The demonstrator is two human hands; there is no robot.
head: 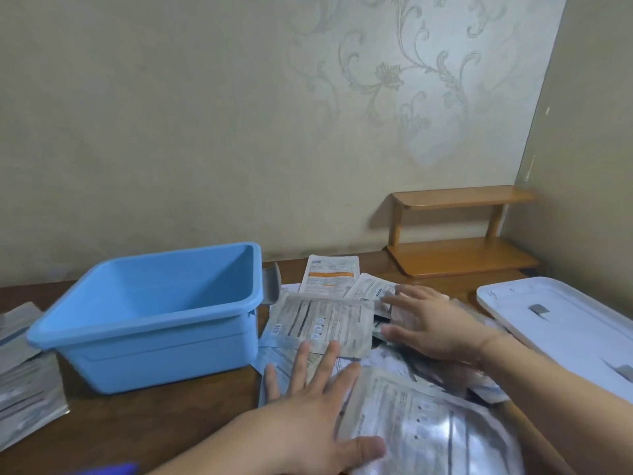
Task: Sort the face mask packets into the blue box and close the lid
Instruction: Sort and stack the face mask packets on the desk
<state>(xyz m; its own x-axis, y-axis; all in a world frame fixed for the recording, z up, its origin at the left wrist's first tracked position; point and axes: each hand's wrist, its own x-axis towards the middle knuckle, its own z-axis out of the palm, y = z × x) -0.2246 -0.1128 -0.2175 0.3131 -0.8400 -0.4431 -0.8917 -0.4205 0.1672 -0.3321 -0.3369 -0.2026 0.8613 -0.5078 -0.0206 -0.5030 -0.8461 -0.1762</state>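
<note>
An empty blue box (102, 332) stands on the dark wooden table, left of centre, with a grey latch on its right side. Right of it lies a loose pile of silvery face mask packets (325, 323); one white packet with an orange band (330, 275) lies at the back. My left hand (308, 416) lies flat with spread fingers on the near packets. My right hand (435, 327) rests with straight fingers on the pile's right part. The white lid (565, 323) lies flat at the right.
More silver packets (24, 382) lie at the table's left edge. A small two-tier wooden shelf (459, 234) stands in the back right corner against the wallpapered wall. Bare table shows in front of the box.
</note>
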